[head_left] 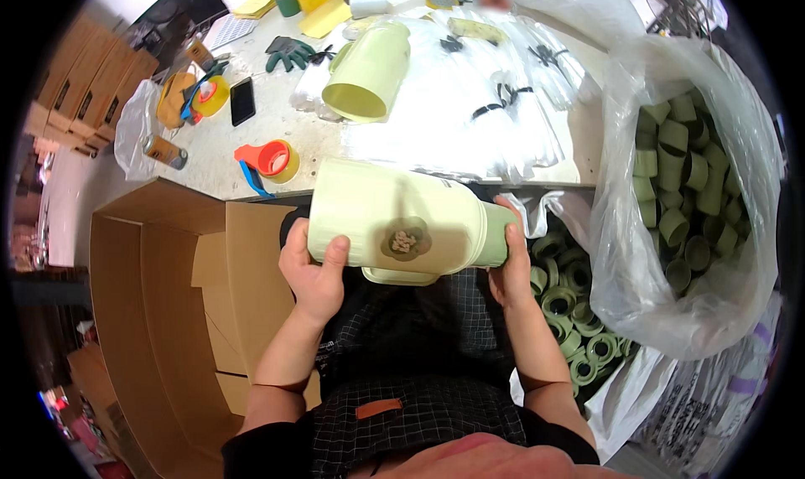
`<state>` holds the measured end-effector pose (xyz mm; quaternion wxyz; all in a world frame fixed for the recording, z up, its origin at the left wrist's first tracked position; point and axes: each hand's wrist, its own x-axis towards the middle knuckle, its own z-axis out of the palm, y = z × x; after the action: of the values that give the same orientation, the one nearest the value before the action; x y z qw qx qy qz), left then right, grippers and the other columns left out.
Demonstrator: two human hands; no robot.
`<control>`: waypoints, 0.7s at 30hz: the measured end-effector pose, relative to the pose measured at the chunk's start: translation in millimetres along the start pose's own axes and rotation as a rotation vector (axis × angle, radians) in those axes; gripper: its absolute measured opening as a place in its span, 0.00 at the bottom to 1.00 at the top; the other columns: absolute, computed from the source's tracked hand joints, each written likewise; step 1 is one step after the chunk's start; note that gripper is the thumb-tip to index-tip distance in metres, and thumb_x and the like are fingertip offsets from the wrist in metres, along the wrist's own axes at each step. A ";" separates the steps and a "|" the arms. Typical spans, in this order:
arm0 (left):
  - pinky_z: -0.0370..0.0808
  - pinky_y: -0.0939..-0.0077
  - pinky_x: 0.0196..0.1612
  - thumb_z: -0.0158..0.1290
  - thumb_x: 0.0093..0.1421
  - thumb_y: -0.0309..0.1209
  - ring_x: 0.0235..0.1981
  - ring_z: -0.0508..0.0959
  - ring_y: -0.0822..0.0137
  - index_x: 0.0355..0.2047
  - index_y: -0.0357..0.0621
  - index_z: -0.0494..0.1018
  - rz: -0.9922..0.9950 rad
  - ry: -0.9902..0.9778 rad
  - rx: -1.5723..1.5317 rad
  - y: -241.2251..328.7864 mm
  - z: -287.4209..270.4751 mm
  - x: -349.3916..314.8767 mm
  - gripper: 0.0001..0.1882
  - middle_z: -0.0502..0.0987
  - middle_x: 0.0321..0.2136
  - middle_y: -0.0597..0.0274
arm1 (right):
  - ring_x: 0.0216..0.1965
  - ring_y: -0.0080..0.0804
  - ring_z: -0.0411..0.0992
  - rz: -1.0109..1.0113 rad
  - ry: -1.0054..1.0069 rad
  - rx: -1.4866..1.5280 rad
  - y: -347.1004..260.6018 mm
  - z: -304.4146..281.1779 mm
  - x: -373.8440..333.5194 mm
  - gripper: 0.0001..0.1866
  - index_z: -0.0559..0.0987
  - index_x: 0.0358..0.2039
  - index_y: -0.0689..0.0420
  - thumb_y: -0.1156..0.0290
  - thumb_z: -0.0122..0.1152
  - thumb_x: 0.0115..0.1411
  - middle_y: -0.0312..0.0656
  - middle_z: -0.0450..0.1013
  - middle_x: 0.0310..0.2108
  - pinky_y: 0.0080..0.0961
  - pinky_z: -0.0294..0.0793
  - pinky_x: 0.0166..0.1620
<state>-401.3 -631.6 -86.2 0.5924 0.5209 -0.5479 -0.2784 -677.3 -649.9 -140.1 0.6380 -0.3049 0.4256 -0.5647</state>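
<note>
A pale green thermos jug (360, 211) lies sideways in front of my body, its handle (401, 276) turned toward me and a dark round flower emblem on its side. My left hand (314, 265) is closed round the base end, with the thumb on top. On the other end sits a darker green cap (496, 236), and my right hand (513, 261) grips it, fingers along its far side. Beyond, on the worktable, another pale green jug body (366, 75) lies on its side with its open end toward me.
An open cardboard box (159, 311) stands at my left. To the right are a clear plastic bag (625, 253) of green cups and several green ring-shaped lids (579, 320) below it. The table holds stacked clear plastic sleeves (453, 144), a red tape dispenser (272, 158) and a phone (242, 102).
</note>
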 end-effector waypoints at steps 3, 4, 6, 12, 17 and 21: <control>0.66 0.71 0.58 0.55 0.66 0.37 0.54 0.71 0.63 0.58 0.33 0.63 0.170 0.120 0.205 -19.8 9.3 11.0 0.26 0.71 0.53 0.51 | 0.62 0.36 0.64 -0.018 0.052 0.100 19.6 -12.5 -2.1 0.30 0.63 0.66 0.55 0.49 0.44 0.72 0.42 0.65 0.62 0.38 0.61 0.65; 0.64 0.68 0.62 0.53 0.67 0.38 0.59 0.69 0.60 0.62 0.33 0.61 0.247 0.250 0.262 -27.4 21.2 14.6 0.29 0.69 0.57 0.48 | 0.61 0.36 0.65 -0.042 0.106 0.198 28.0 -11.4 -0.2 0.28 0.64 0.65 0.55 0.51 0.43 0.73 0.42 0.67 0.61 0.37 0.62 0.65; 0.56 0.55 0.69 0.42 0.70 0.57 0.68 0.59 0.55 0.69 0.37 0.49 -0.038 0.023 -0.245 -49.5 15.4 -2.2 0.41 0.56 0.68 0.49 | 0.54 0.33 0.66 -0.124 0.148 0.270 42.3 10.4 -8.2 0.27 0.63 0.63 0.55 0.51 0.44 0.72 0.43 0.67 0.52 0.31 0.64 0.60; 0.65 0.52 0.65 0.39 0.72 0.53 0.65 0.65 0.54 0.67 0.37 0.55 -0.537 0.120 -0.448 -67.1 3.6 -7.1 0.35 0.61 0.65 0.47 | 0.56 0.31 0.64 -0.088 -0.306 -0.110 64.7 -2.3 -61.2 0.30 0.64 0.64 0.55 0.65 0.60 0.63 0.43 0.63 0.57 0.29 0.68 0.54; 0.68 0.64 0.60 0.52 0.67 0.35 0.55 0.72 0.60 0.55 0.34 0.68 -0.413 -0.329 0.099 -71.4 -21.8 -16.1 0.21 0.73 0.52 0.54 | 0.38 0.23 0.72 -0.221 0.463 -0.384 69.4 -128.7 -38.4 0.14 0.73 0.49 0.63 0.73 0.59 0.64 0.40 0.75 0.41 0.21 0.76 0.37; 0.65 0.72 0.58 0.53 0.65 0.35 0.52 0.70 0.68 0.56 0.38 0.67 -0.270 -0.583 0.234 -60.9 14.2 -47.0 0.22 0.69 0.52 0.59 | 0.45 0.44 0.76 0.078 0.834 -1.069 141.8 -285.7 -38.9 0.26 0.72 0.52 0.65 0.68 0.68 0.55 0.52 0.72 0.48 0.36 0.75 0.49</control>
<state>-411.4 -612.1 -161.2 0.3047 0.5519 -0.6484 -0.4268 -865.4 -560.6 -384.8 0.2021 -0.3194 0.8674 -0.3238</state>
